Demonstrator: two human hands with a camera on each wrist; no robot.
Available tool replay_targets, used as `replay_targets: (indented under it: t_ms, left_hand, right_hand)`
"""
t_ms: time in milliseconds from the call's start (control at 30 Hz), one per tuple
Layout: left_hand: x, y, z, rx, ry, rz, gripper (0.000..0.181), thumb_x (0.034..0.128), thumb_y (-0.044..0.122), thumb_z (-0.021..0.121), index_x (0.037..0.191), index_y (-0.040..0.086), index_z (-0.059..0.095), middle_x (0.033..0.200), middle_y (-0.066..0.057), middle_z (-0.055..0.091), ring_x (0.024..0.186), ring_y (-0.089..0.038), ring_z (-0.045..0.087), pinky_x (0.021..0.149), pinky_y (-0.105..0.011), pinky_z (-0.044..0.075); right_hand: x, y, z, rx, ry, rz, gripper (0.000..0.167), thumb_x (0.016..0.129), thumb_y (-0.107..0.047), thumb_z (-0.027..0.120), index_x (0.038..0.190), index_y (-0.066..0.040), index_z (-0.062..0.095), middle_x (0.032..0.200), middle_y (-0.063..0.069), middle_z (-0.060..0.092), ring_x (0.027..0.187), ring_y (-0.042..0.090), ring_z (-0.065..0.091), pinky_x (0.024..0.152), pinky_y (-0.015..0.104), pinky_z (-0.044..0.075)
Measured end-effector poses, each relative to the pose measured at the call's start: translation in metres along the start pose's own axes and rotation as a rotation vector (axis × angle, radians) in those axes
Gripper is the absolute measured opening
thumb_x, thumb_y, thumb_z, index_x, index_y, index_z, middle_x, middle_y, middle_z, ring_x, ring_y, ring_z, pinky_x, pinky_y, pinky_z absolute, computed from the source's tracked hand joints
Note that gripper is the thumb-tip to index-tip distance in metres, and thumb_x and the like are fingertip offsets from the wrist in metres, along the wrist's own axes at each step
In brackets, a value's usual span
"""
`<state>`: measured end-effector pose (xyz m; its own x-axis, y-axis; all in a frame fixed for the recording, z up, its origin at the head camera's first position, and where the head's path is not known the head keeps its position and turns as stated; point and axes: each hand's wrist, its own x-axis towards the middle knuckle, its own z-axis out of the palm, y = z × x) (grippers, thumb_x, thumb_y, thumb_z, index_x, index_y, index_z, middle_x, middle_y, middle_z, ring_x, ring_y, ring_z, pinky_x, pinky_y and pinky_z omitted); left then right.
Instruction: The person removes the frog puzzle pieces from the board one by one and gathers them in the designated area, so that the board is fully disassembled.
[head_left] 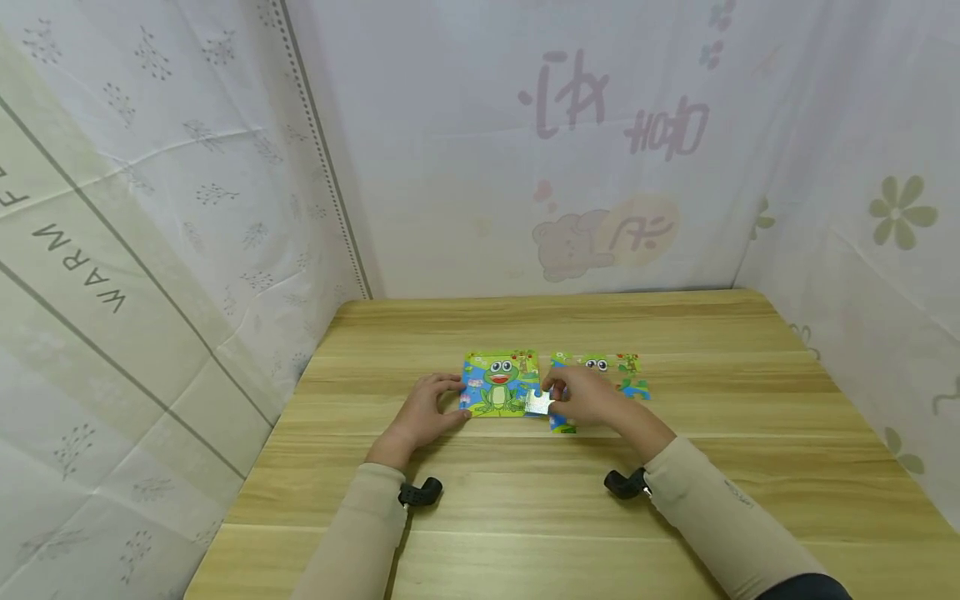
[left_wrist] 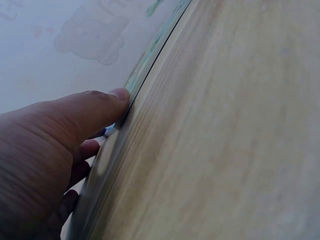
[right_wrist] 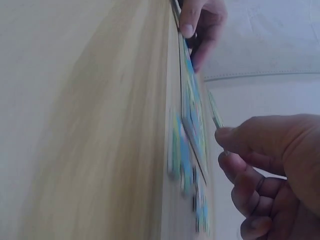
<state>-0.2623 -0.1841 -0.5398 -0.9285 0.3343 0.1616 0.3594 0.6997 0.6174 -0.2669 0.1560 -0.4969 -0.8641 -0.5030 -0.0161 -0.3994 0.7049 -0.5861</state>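
A square frog jigsaw board (head_left: 498, 379) lies flat on the wooden table. My left hand (head_left: 426, 412) holds it by the left side, thumb at the near corner and fingers farther up the edge. In the left wrist view the left thumb (left_wrist: 100, 112) presses on the board's edge. Between thumb and fingertips, my right hand (head_left: 588, 393) pinches a jigsaw piece (head_left: 537, 402) whose face shines with glare. That piece is tilted above the board's lower right part, apart from it in the right wrist view. Several loose jigsaw pieces (head_left: 634, 389) lie right of the board, partly hidden under the right hand.
The wooden table (head_left: 510, 517) spreads toward me and to both sides. Printed curtains (head_left: 465, 167) hang behind it and along the left and right. Black wrist mounts (head_left: 422, 492) sit at both sleeve cuffs.
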Motion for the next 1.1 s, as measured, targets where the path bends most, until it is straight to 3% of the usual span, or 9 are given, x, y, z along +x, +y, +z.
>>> replay_targets:
  t_ms: [133,500,667,1100]
  left_hand:
    - [0.0,0.0,0.0,-0.009,0.002,-0.003,0.052,0.0898,0.028,0.086,0.136,0.011,0.07,0.149,-0.003,0.057,0.144,-0.032,0.042,0.12,-0.053,0.035]
    - [-0.001,0.001,0.0,-0.019,0.0,-0.002,0.052,0.0899,0.028,0.086,0.135,0.01,0.07,0.149,-0.004,0.056,0.145,-0.031,0.041,0.12,-0.052,0.035]
    - [0.0,0.002,0.0,-0.012,-0.006,-0.013,0.052,0.0901,0.029,0.086,0.135,0.011,0.07,0.15,-0.003,0.056,0.145,-0.03,0.041,0.121,-0.051,0.034]
    - [0.0,0.0,0.001,-0.015,-0.001,-0.004,0.052,0.0897,0.028,0.087,0.135,0.011,0.07,0.15,-0.003,0.056,0.144,-0.031,0.042,0.12,-0.052,0.034]
  right_hand:
    - [-0.013,0.015,-0.006,0.005,-0.006,-0.034,0.02,0.094,-0.009,0.078,0.113,-0.01,0.071,0.087,-0.007,0.06,0.077,0.013,0.056,0.071,0.031,0.052]
    - [-0.051,0.05,-0.025,0.095,-0.06,-0.011,0.019,0.097,-0.004,0.074,0.115,-0.008,0.07,0.09,-0.003,0.061,0.082,0.017,0.056,0.07,0.03,0.051]
    - [-0.06,0.06,-0.031,0.083,-0.056,-0.012,0.021,0.096,-0.006,0.076,0.116,-0.005,0.07,0.089,-0.003,0.062,0.079,0.015,0.056,0.067,0.028,0.051]
    - [-0.071,0.067,-0.037,0.094,-0.068,0.018,0.02,0.094,-0.01,0.079,0.112,-0.011,0.071,0.09,-0.004,0.064,0.079,0.015,0.058,0.069,0.029,0.053]
